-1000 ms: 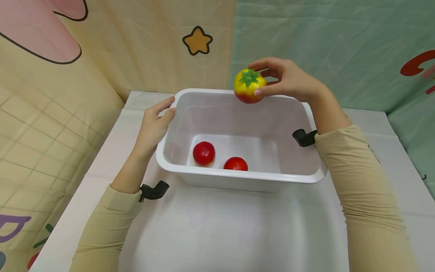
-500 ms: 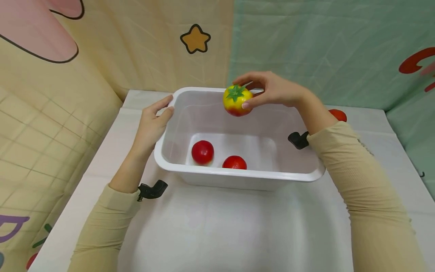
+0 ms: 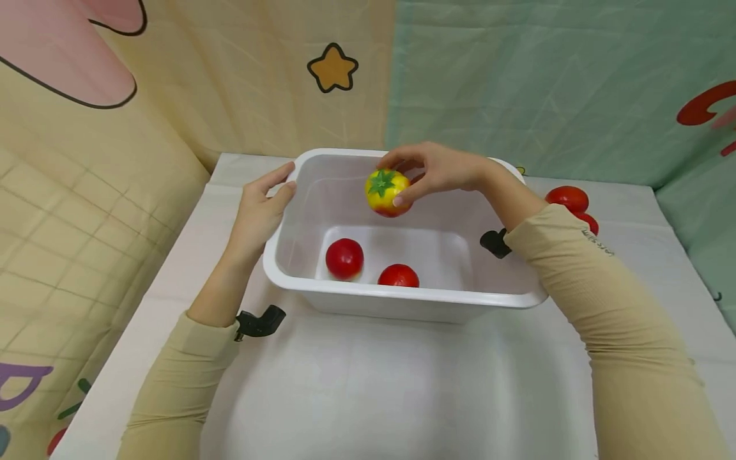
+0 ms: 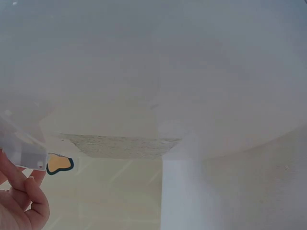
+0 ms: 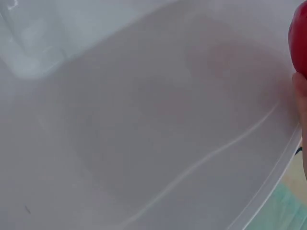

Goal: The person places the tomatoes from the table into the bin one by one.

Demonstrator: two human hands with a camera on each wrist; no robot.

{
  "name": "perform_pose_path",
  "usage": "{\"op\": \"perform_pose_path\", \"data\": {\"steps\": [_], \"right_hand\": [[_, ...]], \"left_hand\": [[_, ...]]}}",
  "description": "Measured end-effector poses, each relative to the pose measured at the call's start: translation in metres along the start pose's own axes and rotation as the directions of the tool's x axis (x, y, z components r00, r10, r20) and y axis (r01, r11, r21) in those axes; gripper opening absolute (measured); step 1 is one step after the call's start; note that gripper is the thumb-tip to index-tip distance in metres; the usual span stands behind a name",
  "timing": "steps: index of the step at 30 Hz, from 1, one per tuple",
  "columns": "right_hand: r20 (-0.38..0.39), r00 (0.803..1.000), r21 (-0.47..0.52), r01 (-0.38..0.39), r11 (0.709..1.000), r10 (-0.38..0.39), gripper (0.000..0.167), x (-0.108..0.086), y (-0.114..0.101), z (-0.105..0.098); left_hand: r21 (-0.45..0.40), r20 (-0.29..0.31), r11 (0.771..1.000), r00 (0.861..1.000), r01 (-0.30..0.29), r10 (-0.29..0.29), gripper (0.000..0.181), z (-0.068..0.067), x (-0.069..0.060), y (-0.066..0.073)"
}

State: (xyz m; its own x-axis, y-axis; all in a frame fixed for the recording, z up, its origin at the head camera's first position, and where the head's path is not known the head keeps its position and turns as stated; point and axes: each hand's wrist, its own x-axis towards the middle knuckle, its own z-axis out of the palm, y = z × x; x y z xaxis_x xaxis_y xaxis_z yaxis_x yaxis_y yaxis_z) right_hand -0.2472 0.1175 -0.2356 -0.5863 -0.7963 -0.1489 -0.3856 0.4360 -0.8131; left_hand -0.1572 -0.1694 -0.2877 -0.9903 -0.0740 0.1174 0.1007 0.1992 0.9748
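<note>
A white plastic bin (image 3: 414,298) stands on the table. My left hand (image 3: 259,207) grips its left rim, thumb on the near side; in the left wrist view the curled fingers (image 4: 36,203) show at the rim. My right hand (image 3: 445,167) holds a yellow and red tomato (image 3: 384,201) with a green leafy top, inside the bin's mouth near the back wall. Its red side (image 5: 298,40) shows at the right edge of the right wrist view. Two red tomatoes, one at the left (image 3: 344,259) and one in the middle (image 3: 398,276), lie on the bin floor; the front rim partly hides the middle one.
Right of the bin, a red tomato (image 3: 568,198) and another red one (image 3: 588,222) sit on the white-covered table (image 3: 374,383), partly behind the right sleeve. A bit of something yellow (image 3: 520,170) peeks over the right forearm. A printed curtain (image 3: 489,76) hangs close behind the bin.
My right hand has carried the yellow and red tomato left and down, from above the back rim into the bin. Red tomatoes at the right have come into sight. My left hand stays put.
</note>
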Motion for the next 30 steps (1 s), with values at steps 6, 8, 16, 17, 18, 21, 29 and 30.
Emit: {"op": "perform_pose_path", "data": {"steps": [6,8,16,17,18,21,29,30], "right_hand": [[-0.021,1.0,-0.005,-0.023,1.0,0.023,0.06,-0.005,-0.002,-0.002],[-0.059,0.998,-0.005,-0.019,1.0,0.019,0.061,-0.009,-0.004,-0.005],[-0.234,0.972,0.057,0.048,0.997,-0.033,0.057,-0.038,-0.014,-0.027],[-0.253,0.967,0.062,0.053,0.997,-0.036,0.056,-0.044,-0.015,-0.03],[-0.27,0.962,0.064,0.055,0.996,-0.035,0.056,-0.049,-0.016,-0.033],[-0.314,0.948,0.056,0.064,0.996,-0.043,0.055,-0.066,-0.018,-0.043],[-0.416,0.909,0.015,-0.019,1.0,0.024,0.058,-0.106,-0.01,-0.063],[-0.428,0.903,0.016,-0.044,0.999,0.046,0.059,-0.111,-0.007,-0.065]], "left_hand": [[-0.007,0.005,1.0,1.0,0.002,-0.002,0.045,0.002,0.0,0.0],[-0.004,0.006,1.0,1.0,-0.001,0.001,0.045,0.002,0.0,0.0],[0.003,0.023,1.0,1.0,-0.008,0.008,0.045,0.003,0.0,-0.001],[0.004,0.024,1.0,1.0,-0.011,0.011,0.045,0.003,0.0,-0.001],[0.006,0.023,1.0,1.0,-0.012,0.012,0.045,0.003,0.0,-0.001],[0.007,0.02,1.0,1.0,-0.01,0.01,0.045,0.003,0.0,0.0],[0.004,0.004,1.0,1.0,-0.007,0.007,0.045,0.0,0.0,0.001],[0.002,0.001,1.0,1.0,-0.008,0.008,0.045,0.0,0.001,0.001]]}}
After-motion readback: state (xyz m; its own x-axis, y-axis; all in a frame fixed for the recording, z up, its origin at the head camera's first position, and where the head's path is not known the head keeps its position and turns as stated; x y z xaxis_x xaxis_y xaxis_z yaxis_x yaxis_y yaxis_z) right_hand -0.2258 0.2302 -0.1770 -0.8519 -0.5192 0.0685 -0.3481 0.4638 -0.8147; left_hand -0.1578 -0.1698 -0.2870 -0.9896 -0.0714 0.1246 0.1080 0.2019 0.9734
